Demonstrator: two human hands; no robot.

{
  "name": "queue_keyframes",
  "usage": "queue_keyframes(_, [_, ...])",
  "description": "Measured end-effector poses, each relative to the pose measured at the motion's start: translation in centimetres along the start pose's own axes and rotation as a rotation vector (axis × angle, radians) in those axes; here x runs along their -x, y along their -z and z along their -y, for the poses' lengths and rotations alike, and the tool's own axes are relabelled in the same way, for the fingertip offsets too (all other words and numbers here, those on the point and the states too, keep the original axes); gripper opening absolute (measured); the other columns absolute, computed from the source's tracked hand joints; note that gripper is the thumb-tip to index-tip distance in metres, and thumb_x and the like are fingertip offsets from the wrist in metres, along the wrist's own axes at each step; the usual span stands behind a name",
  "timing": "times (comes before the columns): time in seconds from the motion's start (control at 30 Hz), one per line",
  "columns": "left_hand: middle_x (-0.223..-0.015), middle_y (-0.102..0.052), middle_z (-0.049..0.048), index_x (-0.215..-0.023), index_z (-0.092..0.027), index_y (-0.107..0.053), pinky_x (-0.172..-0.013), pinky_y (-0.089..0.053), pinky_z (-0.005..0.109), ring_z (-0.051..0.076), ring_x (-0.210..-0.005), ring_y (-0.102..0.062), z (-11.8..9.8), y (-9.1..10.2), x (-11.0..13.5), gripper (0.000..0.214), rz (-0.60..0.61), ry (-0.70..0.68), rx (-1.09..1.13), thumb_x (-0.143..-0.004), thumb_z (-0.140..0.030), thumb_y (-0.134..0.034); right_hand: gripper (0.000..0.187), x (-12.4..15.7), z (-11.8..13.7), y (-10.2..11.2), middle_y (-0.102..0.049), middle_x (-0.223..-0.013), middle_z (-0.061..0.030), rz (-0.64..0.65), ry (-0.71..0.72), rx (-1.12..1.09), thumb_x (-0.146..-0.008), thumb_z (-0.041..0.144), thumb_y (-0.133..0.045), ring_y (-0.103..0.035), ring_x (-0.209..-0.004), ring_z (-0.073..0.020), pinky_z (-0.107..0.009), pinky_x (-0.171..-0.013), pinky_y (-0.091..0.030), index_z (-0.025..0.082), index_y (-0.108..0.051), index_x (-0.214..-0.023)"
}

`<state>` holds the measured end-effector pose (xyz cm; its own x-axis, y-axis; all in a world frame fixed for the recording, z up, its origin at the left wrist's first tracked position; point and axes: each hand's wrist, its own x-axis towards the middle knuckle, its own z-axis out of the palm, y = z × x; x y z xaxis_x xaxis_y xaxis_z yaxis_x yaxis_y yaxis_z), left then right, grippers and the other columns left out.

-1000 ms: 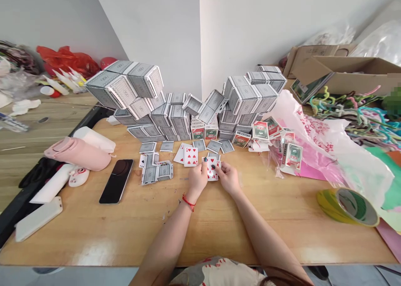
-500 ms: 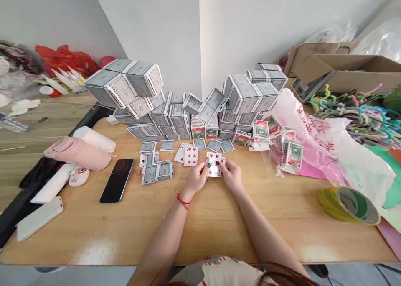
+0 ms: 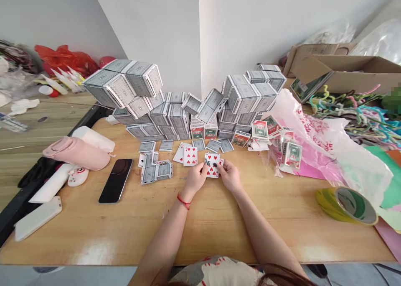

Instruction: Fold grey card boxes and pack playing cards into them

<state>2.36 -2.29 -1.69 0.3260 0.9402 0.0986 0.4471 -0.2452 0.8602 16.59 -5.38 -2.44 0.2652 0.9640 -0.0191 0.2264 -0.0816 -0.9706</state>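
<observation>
Both hands meet at the middle of the wooden table (image 3: 219, 219), pinching a small fan of red hearts playing cards (image 3: 212, 164). My left hand (image 3: 196, 178), a red string round its wrist, grips the cards' left edge with its thumb on top. My right hand (image 3: 229, 175) grips their right edge. Just left of them a hearts card (image 3: 190, 156) lies face up, and several face-down grey-backed cards (image 3: 156, 170) lie further left. Behind stands a wall of stacked grey card packs (image 3: 175, 106).
A black phone (image 3: 116, 180), a pink pouch (image 3: 77, 153) and white cases lie on the left. On the right are boxed decks (image 3: 293, 154) on a pink-white plastic bag (image 3: 316, 146), a yellow-green tape roll (image 3: 347, 204), pipe cleaners and a cardboard box (image 3: 344, 75).
Both hands lifted the hearts cards slightly off the table and shifted their grip on them; the cards now sit a little higher and more fanned. Nothing else moved.
</observation>
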Motion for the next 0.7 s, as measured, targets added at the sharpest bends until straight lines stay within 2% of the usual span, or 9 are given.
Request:
queue_keyframes(0.2, [-0.058, -0.039, -0.0041, -0.071, -0.018, -0.040, -0.051, -0.029, 0.021, 0.009, -0.051, -0.036, -0.19, -0.06, 0.08, 0.019, -0.112, -0.015, 0.025, -0.084, -0.032, -0.037, 0.035, -0.14, -0.12, -0.24, -0.056, -0.051, -0.0010, 0.032, 0.001, 0.040, -0.072, 0.052, -0.051, -0.047, -0.045, -0.0137, -0.023, -0.041, -0.034, 0.017, -0.056, -0.066])
queue_keyframes(0.33, [-0.056, -0.038, -0.0039, -0.065, -0.018, -0.036, -0.050, -0.027, 0.021, 0.009, -0.050, -0.035, -0.07, -0.37, 0.17, 0.025, -0.191, 0.002, -0.047, -0.085, -0.032, -0.034, 0.035, 0.03, -0.11, -0.56, -0.056, -0.051, -0.0009, 0.065, 0.011, 0.055, -0.072, 0.052, -0.050, -0.047, -0.043, -0.0130, -0.022, -0.039, -0.033, 0.018, -0.054, -0.064])
queue_keyframes(0.6, [-0.049, -0.036, -0.0036, -0.057, -0.018, -0.032, -0.047, -0.021, 0.023, 0.008, -0.044, -0.032, 0.00, -0.67, 0.16, 0.030, -0.257, 0.011, -0.183, -0.085, -0.030, -0.034, 0.035, 0.21, -0.21, -0.76, -0.048, -0.046, 0.0024, 0.018, 0.069, 0.182, -0.074, 0.049, -0.048, -0.040, -0.043, -0.0105, -0.022, -0.042, -0.030, 0.019, -0.046, -0.057])
queue_keyframes(0.7, [-0.049, -0.036, -0.0035, -0.056, -0.018, -0.031, -0.047, -0.022, 0.023, 0.008, -0.044, -0.032, 0.03, -0.59, 0.19, 0.031, -0.299, 0.021, -0.158, -0.085, -0.031, -0.034, 0.031, 0.18, 0.15, -0.66, -0.053, -0.054, 0.0002, 0.078, 0.107, 0.105, -0.078, 0.044, -0.045, -0.046, -0.051, -0.0130, -0.023, -0.049, -0.037, 0.018, -0.050, -0.062])
